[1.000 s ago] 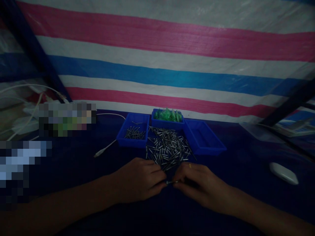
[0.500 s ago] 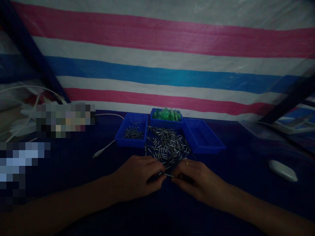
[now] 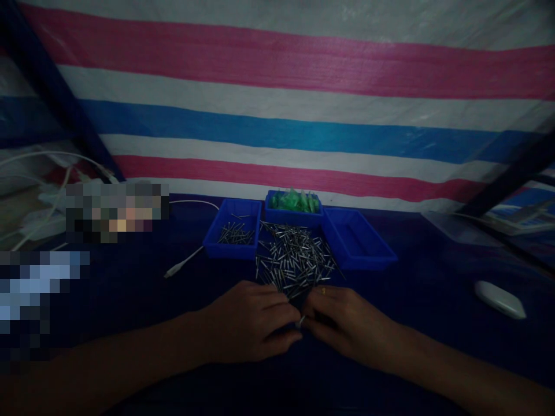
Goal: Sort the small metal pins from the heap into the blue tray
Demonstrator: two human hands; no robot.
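Observation:
My left hand (image 3: 255, 320) is closed in a pinch, its fingertips at one end of a small, bright, rivet-like metal pin (image 3: 300, 321). From the other side, my right hand (image 3: 342, 318), with a ring on one finger, pinches the same pin. Only a short piece of it shows between the fingertips. Just beyond both hands lies a loose pile of similar metal pins (image 3: 299, 254) on the dark blue table (image 3: 303, 381). Several thin pins lie in the left blue bin (image 3: 232, 251), behind my left hand.
A blue bin (image 3: 295, 217) at the back holds green plastic pieces. Another blue bin (image 3: 368, 263) stands right of the pile. A white cable (image 3: 184, 262) lies at left, and a white rounded device (image 3: 500, 299) at right. Striped sheeting (image 3: 303, 136) hangs behind.
Half a second ago the pin showed longer between my hands, and the left fingers were parted more. Now the fingertips are closer together and the pin is tilted differently.

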